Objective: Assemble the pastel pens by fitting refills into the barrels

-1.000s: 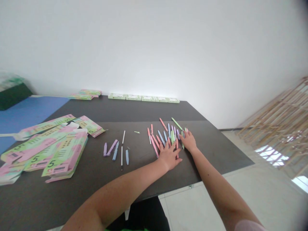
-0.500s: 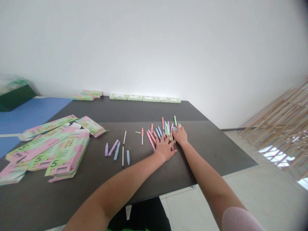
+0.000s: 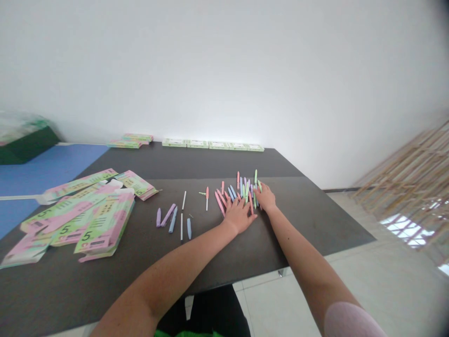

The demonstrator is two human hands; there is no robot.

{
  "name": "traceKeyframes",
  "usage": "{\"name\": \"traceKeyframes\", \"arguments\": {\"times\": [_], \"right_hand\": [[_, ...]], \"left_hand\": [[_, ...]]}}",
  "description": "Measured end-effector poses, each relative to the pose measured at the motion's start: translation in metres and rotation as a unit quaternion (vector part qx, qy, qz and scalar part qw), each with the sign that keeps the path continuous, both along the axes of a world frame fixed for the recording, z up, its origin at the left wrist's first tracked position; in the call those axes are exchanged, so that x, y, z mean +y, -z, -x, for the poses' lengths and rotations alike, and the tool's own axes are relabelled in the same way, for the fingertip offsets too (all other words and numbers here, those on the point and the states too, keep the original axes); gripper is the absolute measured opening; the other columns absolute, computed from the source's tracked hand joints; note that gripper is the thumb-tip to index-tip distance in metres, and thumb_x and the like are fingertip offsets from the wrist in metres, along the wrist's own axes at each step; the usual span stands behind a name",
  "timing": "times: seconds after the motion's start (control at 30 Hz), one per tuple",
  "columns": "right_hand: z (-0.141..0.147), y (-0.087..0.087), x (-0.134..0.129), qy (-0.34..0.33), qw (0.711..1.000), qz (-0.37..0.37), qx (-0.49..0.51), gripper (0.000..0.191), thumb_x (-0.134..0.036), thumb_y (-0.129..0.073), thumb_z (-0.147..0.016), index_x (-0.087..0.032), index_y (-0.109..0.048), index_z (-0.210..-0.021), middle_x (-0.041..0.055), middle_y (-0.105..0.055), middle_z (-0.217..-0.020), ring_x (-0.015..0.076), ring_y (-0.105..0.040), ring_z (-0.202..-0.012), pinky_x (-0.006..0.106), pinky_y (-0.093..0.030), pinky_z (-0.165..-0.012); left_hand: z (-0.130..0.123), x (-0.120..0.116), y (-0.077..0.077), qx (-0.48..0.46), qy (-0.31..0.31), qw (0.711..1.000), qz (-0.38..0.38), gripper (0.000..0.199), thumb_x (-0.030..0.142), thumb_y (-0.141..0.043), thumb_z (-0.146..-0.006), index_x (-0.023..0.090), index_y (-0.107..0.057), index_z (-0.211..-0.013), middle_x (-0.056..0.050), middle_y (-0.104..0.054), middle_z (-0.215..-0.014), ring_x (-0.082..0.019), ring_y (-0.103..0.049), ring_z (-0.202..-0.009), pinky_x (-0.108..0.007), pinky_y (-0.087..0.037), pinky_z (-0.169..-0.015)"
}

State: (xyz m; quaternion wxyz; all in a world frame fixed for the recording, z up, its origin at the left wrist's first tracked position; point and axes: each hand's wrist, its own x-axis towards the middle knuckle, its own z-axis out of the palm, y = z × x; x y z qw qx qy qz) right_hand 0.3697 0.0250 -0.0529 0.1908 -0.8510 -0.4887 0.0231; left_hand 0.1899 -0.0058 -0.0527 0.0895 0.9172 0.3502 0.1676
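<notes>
A dark table (image 3: 308, 220) fills the lower middle of the frame, with a blue mat (image 3: 52, 173) beyond it at the left. Flat printed cartons (image 3: 105, 224), pink and green and marked with a 5, lie in a loose heap at the left of the table. A row of small green boxes (image 3: 210, 145) sits along the far edge. Both hands are open, palms down with fingers spread, and neither is gripping anything. The left hand (image 3: 239, 216) rests at the near edge of a pile of pastel pens (image 3: 238, 192), its fingertips touching them, and the right hand (image 3: 265, 196) presses against the pile's right side. Just left of the pile lies a lone pink pen (image 3: 207, 199), and further left are purple and blue pen barrels (image 3: 172, 220) and a thin white refill (image 3: 181, 227).
</notes>
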Motion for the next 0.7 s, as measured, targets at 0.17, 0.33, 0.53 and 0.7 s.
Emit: {"name": "traceKeyframes", "arguments": {"times": [0.17,0.33,0.53,0.7], "right_hand": [[0.002,-0.004,-0.003,-0.003,1.000,-0.018,0.003,0.051,-0.042,-0.043,-0.089,-0.018,-0.045,-0.133,0.0140,-0.054,-0.132,0.0262,-0.051,-0.120,0.042,-0.033,-0.102],[0.007,-0.014,-0.008,-0.016,0.997,-0.071,-0.001,0.048,-0.039,-0.045,-0.087,-0.012,-0.052,-0.126,0.0190,-0.056,-0.126,0.0284,-0.052,-0.117,0.042,-0.035,-0.099],[0.037,-0.038,-0.010,-0.103,0.984,-0.145,0.013,0.048,-0.031,-0.049,-0.083,-0.008,-0.052,-0.125,0.0206,-0.055,-0.126,0.0275,-0.047,-0.121,0.041,-0.035,-0.100],[0.090,-0.057,-0.017,-0.209,0.967,-0.136,0.059,0.028,-0.029,-0.051,-0.082,-0.016,-0.067,-0.101,0.0102,-0.068,-0.103,0.0206,-0.061,-0.096,0.033,-0.044,-0.087]], "left_hand": [[0.000,-0.004,-0.005,-0.008,-0.003,1.000,-0.009,0.057,0.057,-0.038,-0.088,0.022,-0.049,-0.131,-0.011,-0.044,-0.141,-0.033,-0.031,-0.134,-0.059,-0.015,-0.110],[0.015,-0.009,-0.019,-0.045,0.001,0.998,-0.034,0.048,0.045,-0.045,-0.088,0.022,-0.047,-0.131,-0.011,-0.048,-0.137,-0.030,-0.043,-0.126,-0.054,-0.021,-0.109],[0.077,0.016,-0.051,-0.118,-0.017,0.992,-0.036,0.040,0.022,-0.044,-0.089,0.012,-0.050,-0.127,-0.013,-0.056,-0.125,-0.023,-0.053,-0.115,-0.036,-0.039,-0.100],[0.150,0.042,-0.073,-0.202,-0.175,0.962,-0.055,0.030,0.020,-0.047,-0.086,0.010,-0.061,-0.111,-0.012,-0.065,-0.105,-0.019,-0.061,-0.092,-0.032,-0.045,-0.091]]}}
